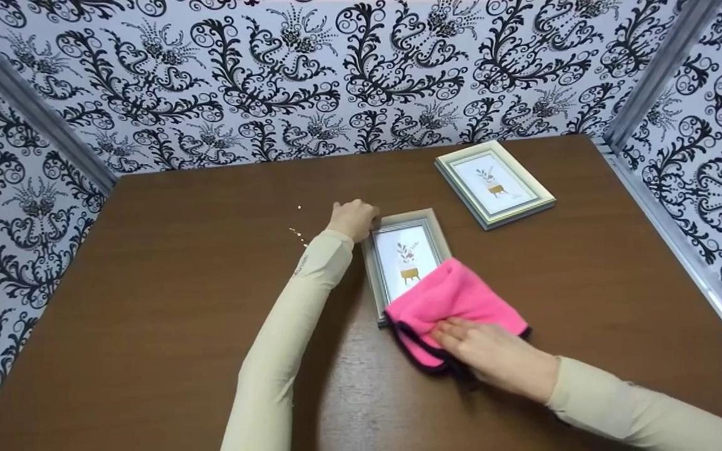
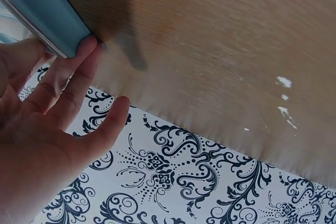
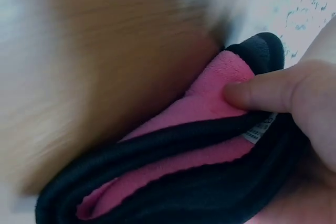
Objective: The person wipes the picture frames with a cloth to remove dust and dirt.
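A picture frame [image 1: 442, 235] with a potted-plant print lies on the brown table in the head view. At its far left corner, my left hand [image 1: 353, 220] grips the edge. The left wrist view shows that hand's fingers [image 2: 86, 51] at the corner of the frame's blue-grey side [image 2: 47, 9], with the little finger held out. My right hand [image 1: 492, 354] holds a folded pink cloth [image 1: 461, 294] with black trim over the frame's near right corner. Its thumb [image 3: 257, 94] presses on the cloth [image 3: 215, 87] in the right wrist view, where a white label shows.
A second, similar picture frame [image 1: 492, 181] lies at the back right of the table [image 1: 167, 282]. Small white marks [image 1: 298, 234] show on the tabletop left of my left hand. Black-and-white patterned walls [image 1: 286, 75] stand behind and on both sides.
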`<state>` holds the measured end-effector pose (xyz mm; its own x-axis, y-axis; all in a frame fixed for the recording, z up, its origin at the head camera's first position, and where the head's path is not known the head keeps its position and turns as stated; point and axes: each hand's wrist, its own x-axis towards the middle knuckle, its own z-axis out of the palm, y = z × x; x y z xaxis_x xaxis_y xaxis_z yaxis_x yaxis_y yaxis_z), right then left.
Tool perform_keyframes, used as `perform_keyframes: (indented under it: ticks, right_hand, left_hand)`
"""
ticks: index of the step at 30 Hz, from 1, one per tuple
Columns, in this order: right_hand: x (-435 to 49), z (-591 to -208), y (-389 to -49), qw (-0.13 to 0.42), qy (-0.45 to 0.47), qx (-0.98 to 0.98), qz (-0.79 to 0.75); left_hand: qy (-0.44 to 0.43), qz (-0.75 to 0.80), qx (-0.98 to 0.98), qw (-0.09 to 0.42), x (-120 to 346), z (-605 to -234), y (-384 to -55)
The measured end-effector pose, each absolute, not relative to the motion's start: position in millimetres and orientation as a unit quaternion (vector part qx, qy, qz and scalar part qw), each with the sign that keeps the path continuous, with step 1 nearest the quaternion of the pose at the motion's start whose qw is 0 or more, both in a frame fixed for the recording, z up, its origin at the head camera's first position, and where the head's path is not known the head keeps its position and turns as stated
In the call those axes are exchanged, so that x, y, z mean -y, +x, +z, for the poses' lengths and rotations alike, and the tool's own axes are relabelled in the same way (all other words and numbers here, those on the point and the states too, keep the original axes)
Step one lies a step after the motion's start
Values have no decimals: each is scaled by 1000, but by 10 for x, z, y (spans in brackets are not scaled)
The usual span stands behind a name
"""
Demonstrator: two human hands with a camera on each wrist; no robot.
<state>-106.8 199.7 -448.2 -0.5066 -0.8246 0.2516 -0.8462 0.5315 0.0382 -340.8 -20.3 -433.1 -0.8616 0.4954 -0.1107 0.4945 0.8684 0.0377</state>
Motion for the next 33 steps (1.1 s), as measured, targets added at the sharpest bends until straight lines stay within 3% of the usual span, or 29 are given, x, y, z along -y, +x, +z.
perform_keyframes:
  ticks: [7,12,22,33]
  right_hand:
    - [-1565,-4476,-1066,90,518,851,19]
    - [-1455,-4479,-1074,98,525,845,9]
    - [-1691,-4500,-1003,105,525,844,25]
    - [-2084,-4400,-900,120,397,910,-1]
  left_hand:
    - [265,7,-963,58,155,-4369,-3377]
    - [269,2,-961,59,151,-4397,-3377]
    - [264,6,-959,100,195,-4426,-3389]
    - [258,37,-957,128,285,-4390,-3467]
